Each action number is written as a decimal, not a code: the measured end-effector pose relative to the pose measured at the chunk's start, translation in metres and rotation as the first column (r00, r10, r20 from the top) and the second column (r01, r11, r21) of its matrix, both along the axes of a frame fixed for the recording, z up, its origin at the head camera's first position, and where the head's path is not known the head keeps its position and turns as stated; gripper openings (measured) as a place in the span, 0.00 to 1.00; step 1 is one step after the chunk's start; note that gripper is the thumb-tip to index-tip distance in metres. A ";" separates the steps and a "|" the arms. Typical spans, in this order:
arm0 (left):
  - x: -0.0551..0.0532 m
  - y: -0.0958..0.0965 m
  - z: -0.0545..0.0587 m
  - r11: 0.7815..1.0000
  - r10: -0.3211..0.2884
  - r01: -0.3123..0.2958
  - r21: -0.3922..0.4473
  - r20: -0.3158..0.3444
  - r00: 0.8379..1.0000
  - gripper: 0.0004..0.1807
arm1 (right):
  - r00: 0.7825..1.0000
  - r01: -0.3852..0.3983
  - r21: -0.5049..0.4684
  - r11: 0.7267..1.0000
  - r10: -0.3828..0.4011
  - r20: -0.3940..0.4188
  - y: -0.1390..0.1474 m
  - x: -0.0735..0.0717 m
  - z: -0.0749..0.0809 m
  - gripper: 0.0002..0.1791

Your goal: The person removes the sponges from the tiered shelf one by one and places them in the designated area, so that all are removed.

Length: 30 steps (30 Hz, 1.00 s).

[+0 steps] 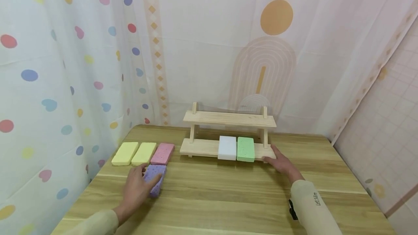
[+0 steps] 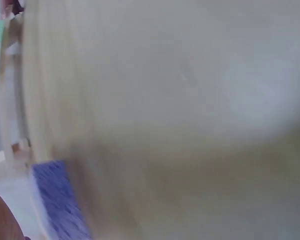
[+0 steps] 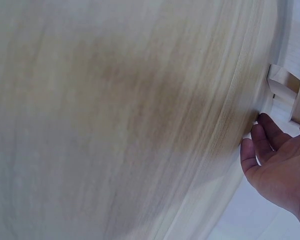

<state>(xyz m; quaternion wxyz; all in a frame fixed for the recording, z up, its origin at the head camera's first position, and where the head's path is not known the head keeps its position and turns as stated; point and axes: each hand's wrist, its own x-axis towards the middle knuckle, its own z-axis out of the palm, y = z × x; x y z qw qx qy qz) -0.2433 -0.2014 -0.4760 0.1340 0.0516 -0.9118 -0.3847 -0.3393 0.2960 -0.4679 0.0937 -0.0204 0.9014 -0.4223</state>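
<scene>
My left hand (image 1: 135,188) grips a purple sponge (image 1: 155,171), thumb along its right side and fingers at its left. The sponge tilts just in front of a pink sponge (image 1: 162,153); whether it touches the table is unclear. In the left wrist view the purple sponge (image 2: 60,200) shows one long side. My right hand (image 1: 283,163) holds the right end of the lower board of a two-tier wooden shelf (image 1: 230,118), thumb at the front edge. In the right wrist view its curled fingers (image 3: 262,145) lie beside the shelf's foot; the thumb is hidden.
Two yellow sponges (image 1: 125,153) lie in a row left of the pink one. A white sponge (image 1: 227,148) and a green sponge (image 1: 245,149) lean side by side on the lower board. Curtains (image 1: 209,46) hang behind the wooden table (image 1: 209,198).
</scene>
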 end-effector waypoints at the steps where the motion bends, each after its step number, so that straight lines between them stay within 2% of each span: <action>1: -0.004 0.004 0.003 1.000 -0.004 0.004 0.019 -0.012 1.000 0.44 | 1.000 -0.003 0.002 1.000 0.003 -0.003 0.000 0.000 0.000 0.50; 6: -0.022 0.029 0.015 0.992 -0.034 0.041 0.116 -0.062 0.997 0.42 | 1.000 -0.014 0.020 1.000 0.014 -0.007 0.000 0.001 0.001 0.50; 12: -0.043 0.062 0.028 0.983 -0.037 0.059 0.171 -0.129 0.991 0.39 | 1.000 -0.020 0.013 1.000 0.020 0.003 -0.001 0.002 0.002 0.50; 15: -0.051 0.078 0.032 0.975 -0.045 0.072 0.210 -0.132 0.990 0.39 | 1.000 -0.022 0.007 1.000 0.022 0.006 -0.002 0.003 0.002 0.51; 21: -0.063 0.112 0.045 0.956 -0.084 0.112 0.270 -0.113 0.990 0.41 | 1.000 -0.017 0.003 1.000 0.017 0.003 -0.001 0.003 0.003 0.50; 28: -0.075 0.147 0.059 0.934 -0.094 0.144 0.328 -0.162 0.982 0.40 | 1.000 -0.008 -0.014 1.000 0.008 0.020 -0.001 0.003 0.006 0.50; 30: -0.078 0.155 0.061 0.928 -0.101 0.150 0.340 -0.157 0.982 0.40 | 1.000 -0.009 -0.014 1.000 0.010 0.024 -0.001 0.004 0.007 0.51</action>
